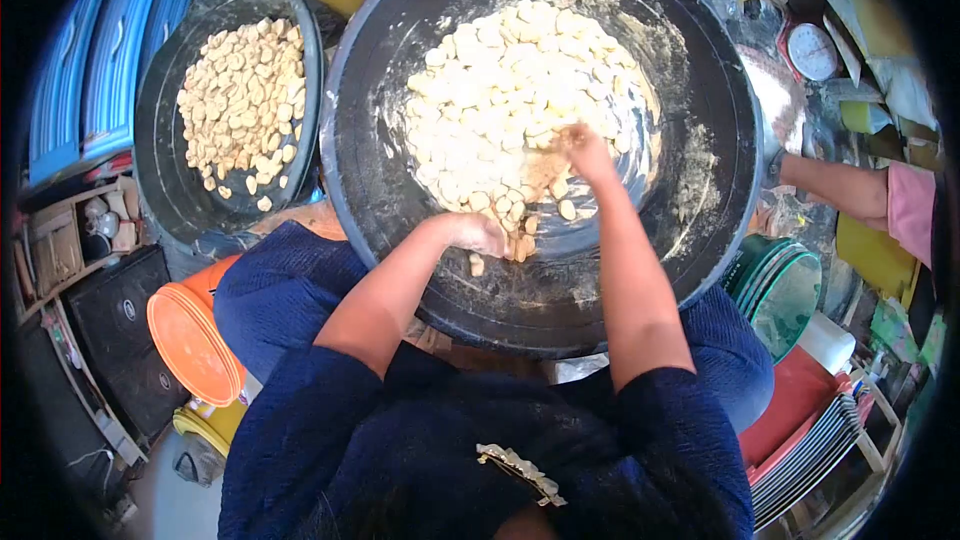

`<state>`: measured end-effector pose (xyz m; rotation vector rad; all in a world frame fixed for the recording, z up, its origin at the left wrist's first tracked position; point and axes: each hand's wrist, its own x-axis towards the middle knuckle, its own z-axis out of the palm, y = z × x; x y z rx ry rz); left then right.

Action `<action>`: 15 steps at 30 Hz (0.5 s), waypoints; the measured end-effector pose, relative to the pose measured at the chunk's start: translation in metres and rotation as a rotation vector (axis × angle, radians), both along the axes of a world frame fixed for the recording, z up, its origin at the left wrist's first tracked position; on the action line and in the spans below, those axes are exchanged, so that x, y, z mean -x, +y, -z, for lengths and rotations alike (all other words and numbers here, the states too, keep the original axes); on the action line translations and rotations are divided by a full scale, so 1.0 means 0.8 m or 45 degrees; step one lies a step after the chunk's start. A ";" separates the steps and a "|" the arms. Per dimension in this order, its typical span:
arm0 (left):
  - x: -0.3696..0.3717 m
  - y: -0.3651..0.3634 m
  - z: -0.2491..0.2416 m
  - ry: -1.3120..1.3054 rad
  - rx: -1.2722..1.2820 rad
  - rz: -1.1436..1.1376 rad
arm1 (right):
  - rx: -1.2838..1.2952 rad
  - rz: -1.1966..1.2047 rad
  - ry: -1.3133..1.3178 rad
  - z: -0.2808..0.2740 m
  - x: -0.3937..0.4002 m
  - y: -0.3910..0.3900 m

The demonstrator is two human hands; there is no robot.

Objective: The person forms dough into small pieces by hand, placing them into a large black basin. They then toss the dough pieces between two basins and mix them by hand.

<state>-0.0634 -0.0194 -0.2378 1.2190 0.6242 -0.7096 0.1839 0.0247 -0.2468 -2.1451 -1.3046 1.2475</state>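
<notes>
— Where were the hands?

— Both sat in the wide black round basin (700,240) on the lap. The left hand (478,233) was curled loosely over pale floured dough pieces (500,100) near the front rim; the right hand (585,150) dug into the heap, its grip hidden.

— The risk?

— Pieces near that rim could have spilled, I judged.

Pale dough pieces (500,110), black basin (700,90)

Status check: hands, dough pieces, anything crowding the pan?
Left hand and right hand both down in dough pieces. Big black pan floury. Another person's arm beside the rim.
</notes>
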 end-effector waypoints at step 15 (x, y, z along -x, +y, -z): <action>0.116 0.172 -0.136 0.708 -2.176 -0.543 | -0.146 -0.650 -0.840 -0.001 -0.012 0.001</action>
